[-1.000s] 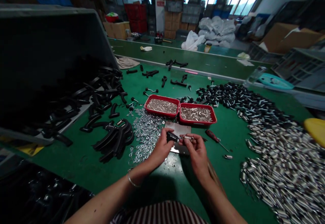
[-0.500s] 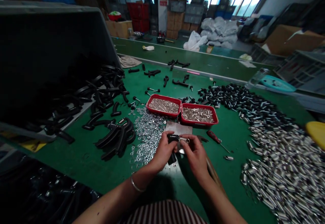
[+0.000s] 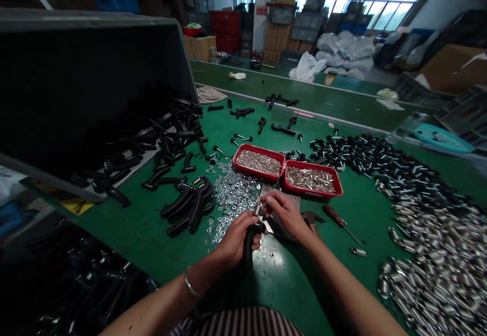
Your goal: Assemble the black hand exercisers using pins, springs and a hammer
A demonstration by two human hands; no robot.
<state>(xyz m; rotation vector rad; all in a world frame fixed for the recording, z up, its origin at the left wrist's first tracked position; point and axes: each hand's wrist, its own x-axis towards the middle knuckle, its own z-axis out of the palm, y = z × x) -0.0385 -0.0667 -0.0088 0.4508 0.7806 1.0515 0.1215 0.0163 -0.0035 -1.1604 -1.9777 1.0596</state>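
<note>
My left hand [image 3: 238, 238], with a bracelet at its wrist, is closed round a black curved handle [image 3: 248, 247] that points down toward me. A small metal spring [image 3: 258, 209] stands up from the handle's top, between my two hands. My right hand [image 3: 282, 211] has its fingers pinched at the spring's upper end; the exact contact is too small to tell. Under the hands lies a metal plate [image 3: 297, 201]. Loose nuts [image 3: 232, 189] are spread left of the hands.
Two red trays [image 3: 258, 161] [image 3: 314, 178] of small metal parts stand behind the hands. A hammer [image 3: 312, 220] and a screwdriver [image 3: 335, 215] lie right. Springs [image 3: 437, 270] and black-headed bolts [image 3: 365, 153] heap farther right. Left are assembled grips [image 3: 190, 204] and a grey crate [image 3: 184, 62] of handles.
The handle has turned, and the spring on it now points up instead of sideways. My right hand has moved to the spring's top. The whole view has shifted, with the scene farther right.
</note>
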